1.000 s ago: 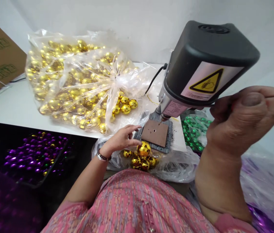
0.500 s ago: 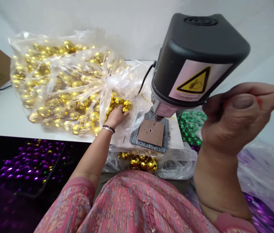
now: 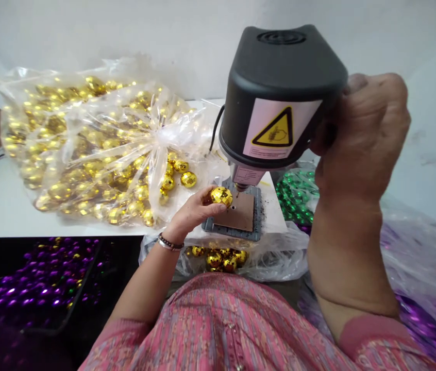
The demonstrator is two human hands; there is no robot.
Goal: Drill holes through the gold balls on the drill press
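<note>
You are clamping a gold mirror ball [image 3: 221, 196] in your left hand [image 3: 193, 214], with the fingers and thumb closed around it. The ball is sitting at your fingertips, just beside the drill bit [image 3: 237, 187] of the bench drill press [image 3: 280, 93] and above the brown pad [image 3: 239, 215], which is lying on the drill's grey base [image 3: 212, 226]. A beaded bracelet [image 3: 169, 243] is circling your left wrist.

You are holding your right hand [image 3: 363, 123] up in a curled fist against the right side of the drill's black housing. What it is closing on is hidden, so you cannot tell from here.

Beyond your left hand, loose gold balls [image 3: 189, 179] are lying beside a tied clear bag of gold balls [image 3: 86, 149]. Below your grip, more gold balls [image 3: 221, 260] are sitting on a white plastic bag [image 3: 275, 257]. Past your right fist, green beads [image 3: 297, 193] are lying on the far side of the drill, while purple beads [image 3: 44, 278] are filling a dark tray off to your left.
</note>
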